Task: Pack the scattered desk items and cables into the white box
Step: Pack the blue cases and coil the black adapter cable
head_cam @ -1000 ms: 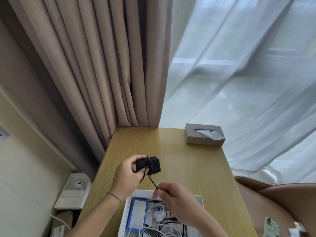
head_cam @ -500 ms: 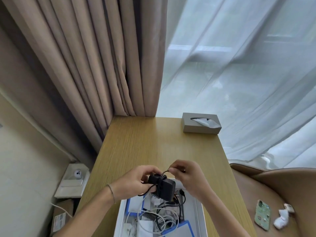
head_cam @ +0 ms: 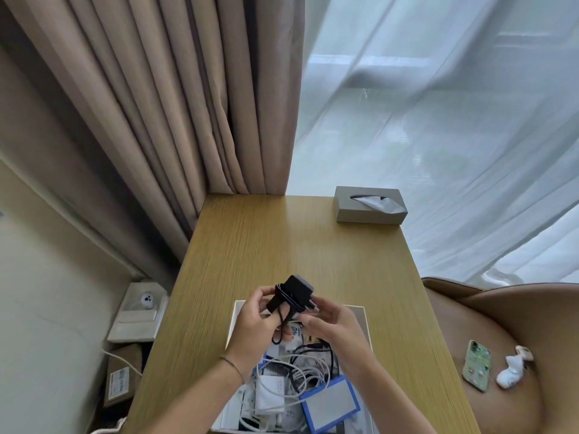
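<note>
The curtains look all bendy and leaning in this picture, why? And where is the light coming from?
In the head view, the wide-angle lens bends straight lines, so the brown curtain slants and the desk seems to narrow. Daylight comes through the sheer white curtain, which looks bright and washed out; the black charger shows little detail against it.

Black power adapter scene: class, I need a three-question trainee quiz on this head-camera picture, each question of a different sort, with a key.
1. True or false: the black power adapter has its cable wound round it.
2. Which hand grips the adapter: A left hand, B right hand, C neither?
3. Fill in: the grey tissue box stands at the wooden desk's far ____ corner.

Key: 1 true; 2 A; 3 right. The adapter hangs above the white box, not yet inside.
</note>
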A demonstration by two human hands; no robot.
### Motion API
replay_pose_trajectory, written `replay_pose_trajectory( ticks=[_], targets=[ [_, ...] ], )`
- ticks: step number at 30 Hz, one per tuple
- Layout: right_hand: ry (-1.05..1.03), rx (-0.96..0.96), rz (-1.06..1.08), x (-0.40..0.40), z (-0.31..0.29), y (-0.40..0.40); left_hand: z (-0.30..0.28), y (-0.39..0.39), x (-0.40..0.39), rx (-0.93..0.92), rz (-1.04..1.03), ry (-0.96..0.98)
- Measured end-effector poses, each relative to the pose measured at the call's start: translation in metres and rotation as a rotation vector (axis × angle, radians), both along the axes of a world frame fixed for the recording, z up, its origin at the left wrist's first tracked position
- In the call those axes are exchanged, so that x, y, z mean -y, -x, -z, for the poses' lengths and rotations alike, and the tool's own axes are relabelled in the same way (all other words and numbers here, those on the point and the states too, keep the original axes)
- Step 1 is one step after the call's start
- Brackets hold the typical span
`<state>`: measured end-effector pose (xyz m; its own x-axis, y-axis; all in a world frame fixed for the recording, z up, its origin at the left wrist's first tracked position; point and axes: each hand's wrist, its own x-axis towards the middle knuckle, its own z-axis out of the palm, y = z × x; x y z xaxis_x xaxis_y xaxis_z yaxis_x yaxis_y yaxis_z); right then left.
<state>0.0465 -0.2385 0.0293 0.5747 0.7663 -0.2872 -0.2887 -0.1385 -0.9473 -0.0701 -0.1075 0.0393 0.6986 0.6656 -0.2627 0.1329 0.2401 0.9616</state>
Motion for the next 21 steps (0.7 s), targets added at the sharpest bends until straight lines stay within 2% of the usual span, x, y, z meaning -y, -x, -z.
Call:
replay_pose_trajectory(
  ticks=[3, 8, 13, 18, 21],
  targets=[
    [0.011, -0.064, 0.079, 0.000, 0.004, 0.007, 0.007, 0.002, 0.004, -0.074, 0.025, -0.201],
    [0.076, -0.118, 0.164, 0.002, 0.015, 0.005, 0.022, 0.018, -0.010, -0.228, 0.197, -0.430],
    [0.244, -0.130, 0.149, 0.008, 0.029, -0.010, 0.042, 0.045, -0.033, -0.391, 0.094, -0.686],
    [0.418, -0.093, 0.076, 0.010, 0.049, -0.021, 0.061, 0.063, -0.054, -0.526, 0.029, -0.806],
    [0.507, -0.044, 0.027, 0.006, 0.059, -0.027, 0.070, 0.068, -0.061, -0.555, 0.030, -0.760]
  ],
)
